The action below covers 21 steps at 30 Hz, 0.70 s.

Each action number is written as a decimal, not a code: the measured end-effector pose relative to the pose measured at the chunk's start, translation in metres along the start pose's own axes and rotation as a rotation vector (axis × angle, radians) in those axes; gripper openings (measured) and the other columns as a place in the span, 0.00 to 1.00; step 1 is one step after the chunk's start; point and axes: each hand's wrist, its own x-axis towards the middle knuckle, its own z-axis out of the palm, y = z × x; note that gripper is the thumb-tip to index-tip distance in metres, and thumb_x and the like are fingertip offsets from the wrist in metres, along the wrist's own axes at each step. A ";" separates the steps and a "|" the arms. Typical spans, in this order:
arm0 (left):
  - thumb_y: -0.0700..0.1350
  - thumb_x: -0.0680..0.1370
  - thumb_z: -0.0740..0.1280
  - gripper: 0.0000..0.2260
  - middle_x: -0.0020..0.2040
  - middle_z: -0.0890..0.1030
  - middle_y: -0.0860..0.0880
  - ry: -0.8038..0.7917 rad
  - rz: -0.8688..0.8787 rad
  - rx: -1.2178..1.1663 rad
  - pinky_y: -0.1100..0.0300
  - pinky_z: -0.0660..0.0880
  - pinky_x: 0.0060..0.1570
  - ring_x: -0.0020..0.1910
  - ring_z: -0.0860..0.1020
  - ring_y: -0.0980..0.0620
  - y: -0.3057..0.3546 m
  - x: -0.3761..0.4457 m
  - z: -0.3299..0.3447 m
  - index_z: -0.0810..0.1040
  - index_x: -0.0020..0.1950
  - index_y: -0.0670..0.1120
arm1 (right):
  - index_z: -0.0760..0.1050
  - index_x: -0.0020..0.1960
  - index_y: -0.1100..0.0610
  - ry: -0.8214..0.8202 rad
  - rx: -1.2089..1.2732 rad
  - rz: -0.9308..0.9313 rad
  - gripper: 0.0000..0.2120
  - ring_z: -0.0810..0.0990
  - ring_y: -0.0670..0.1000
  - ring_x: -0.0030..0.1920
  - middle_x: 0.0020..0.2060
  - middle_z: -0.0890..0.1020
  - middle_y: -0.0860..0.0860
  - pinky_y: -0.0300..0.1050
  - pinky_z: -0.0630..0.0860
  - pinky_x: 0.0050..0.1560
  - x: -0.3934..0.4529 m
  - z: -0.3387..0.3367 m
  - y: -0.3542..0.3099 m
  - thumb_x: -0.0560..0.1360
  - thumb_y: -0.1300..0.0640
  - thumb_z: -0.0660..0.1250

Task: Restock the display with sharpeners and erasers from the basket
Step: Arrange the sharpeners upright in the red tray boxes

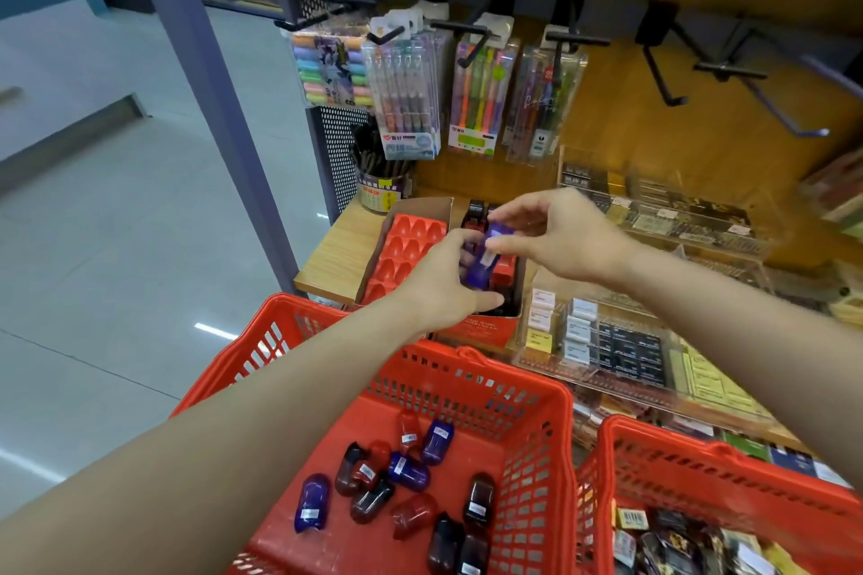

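Both hands, left hand (436, 280) and right hand (560, 238), pinch one purple sharpener (481, 259) above the tray (401, 247). Risk: shared fingertip hold slips, sharpener drops beside the sockets. Basket (527, 425) remains stocked.

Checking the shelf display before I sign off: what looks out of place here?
The red moulded tray in the cardboard display box stands mostly bare, and several black wall hooks at upper right hang without stock.
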 end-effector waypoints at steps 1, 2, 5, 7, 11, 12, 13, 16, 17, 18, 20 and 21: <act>0.38 0.73 0.75 0.32 0.59 0.75 0.48 0.021 0.021 0.107 0.57 0.75 0.63 0.59 0.76 0.51 -0.003 0.002 -0.001 0.65 0.74 0.47 | 0.80 0.60 0.52 0.041 -0.083 0.008 0.18 0.79 0.42 0.50 0.51 0.82 0.45 0.32 0.74 0.51 0.002 -0.004 0.004 0.71 0.50 0.75; 0.39 0.73 0.75 0.32 0.63 0.74 0.47 0.051 0.057 0.241 0.56 0.71 0.67 0.63 0.74 0.49 -0.005 0.004 -0.003 0.65 0.75 0.46 | 0.80 0.61 0.52 0.089 -0.138 0.025 0.19 0.79 0.43 0.51 0.54 0.82 0.46 0.34 0.73 0.54 0.004 -0.008 0.008 0.72 0.51 0.75; 0.45 0.78 0.70 0.27 0.75 0.65 0.47 -0.018 0.194 0.619 0.57 0.59 0.73 0.75 0.63 0.48 -0.014 0.008 -0.005 0.66 0.76 0.46 | 0.80 0.62 0.53 0.143 -0.243 0.087 0.19 0.76 0.43 0.50 0.56 0.83 0.49 0.34 0.69 0.54 0.012 -0.010 0.023 0.72 0.53 0.76; 0.51 0.80 0.67 0.28 0.80 0.58 0.47 -0.176 0.215 0.784 0.53 0.54 0.77 0.79 0.55 0.48 -0.022 0.010 -0.003 0.63 0.78 0.49 | 0.80 0.61 0.54 0.117 -0.292 0.097 0.19 0.77 0.44 0.51 0.56 0.83 0.50 0.33 0.68 0.54 0.017 0.000 0.032 0.72 0.53 0.76; 0.52 0.81 0.65 0.31 0.81 0.51 0.50 -0.284 0.196 0.845 0.53 0.49 0.78 0.80 0.47 0.51 -0.035 0.011 -0.001 0.55 0.81 0.53 | 0.78 0.63 0.55 0.087 -0.328 0.114 0.20 0.79 0.50 0.59 0.59 0.82 0.52 0.40 0.72 0.60 0.026 0.026 0.045 0.72 0.53 0.75; 0.50 0.81 0.65 0.31 0.81 0.50 0.51 -0.283 0.204 0.827 0.55 0.48 0.77 0.80 0.47 0.52 -0.037 0.011 -0.002 0.55 0.81 0.53 | 0.78 0.63 0.55 0.076 -0.354 0.112 0.21 0.79 0.51 0.60 0.59 0.82 0.52 0.43 0.73 0.63 0.028 0.030 0.047 0.72 0.53 0.75; 0.49 0.81 0.65 0.31 0.81 0.50 0.51 -0.287 0.207 0.814 0.57 0.48 0.76 0.80 0.46 0.52 -0.038 0.012 -0.003 0.54 0.81 0.54 | 0.78 0.63 0.54 0.073 -0.383 0.108 0.22 0.78 0.52 0.61 0.60 0.82 0.51 0.48 0.74 0.65 0.030 0.034 0.049 0.71 0.52 0.76; 0.48 0.81 0.65 0.31 0.81 0.50 0.52 -0.303 0.210 0.798 0.59 0.47 0.76 0.80 0.46 0.53 -0.039 0.013 -0.005 0.54 0.81 0.54 | 0.78 0.64 0.50 0.076 -0.500 0.104 0.21 0.78 0.52 0.62 0.60 0.82 0.49 0.56 0.69 0.67 0.033 0.043 0.052 0.72 0.48 0.74; 0.47 0.81 0.65 0.31 0.81 0.50 0.52 -0.304 0.213 0.797 0.59 0.47 0.76 0.80 0.46 0.53 -0.039 0.014 -0.006 0.54 0.81 0.54 | 0.77 0.64 0.48 0.076 -0.551 0.110 0.21 0.77 0.52 0.62 0.60 0.82 0.48 0.55 0.67 0.67 0.033 0.045 0.053 0.73 0.47 0.73; 0.47 0.81 0.65 0.31 0.81 0.50 0.52 -0.306 0.214 0.796 0.59 0.47 0.76 0.80 0.46 0.53 -0.039 0.014 -0.005 0.54 0.81 0.54 | 0.77 0.64 0.47 0.083 -0.591 0.120 0.20 0.77 0.51 0.62 0.59 0.82 0.47 0.55 0.65 0.66 0.034 0.046 0.054 0.73 0.46 0.73; 0.46 0.81 0.65 0.31 0.81 0.50 0.52 -0.312 0.211 0.796 0.58 0.47 0.76 0.80 0.46 0.53 -0.040 0.014 -0.005 0.54 0.81 0.54 | 0.78 0.63 0.46 0.118 -0.613 0.150 0.20 0.77 0.51 0.61 0.58 0.82 0.46 0.54 0.62 0.64 0.032 0.049 0.055 0.72 0.44 0.73; 0.46 0.81 0.65 0.31 0.81 0.50 0.53 -0.314 0.209 0.799 0.58 0.47 0.76 0.80 0.46 0.53 -0.041 0.014 -0.006 0.54 0.81 0.55 | 0.78 0.62 0.46 0.138 -0.611 0.162 0.20 0.77 0.51 0.60 0.57 0.83 0.46 0.54 0.62 0.63 0.032 0.050 0.056 0.72 0.44 0.73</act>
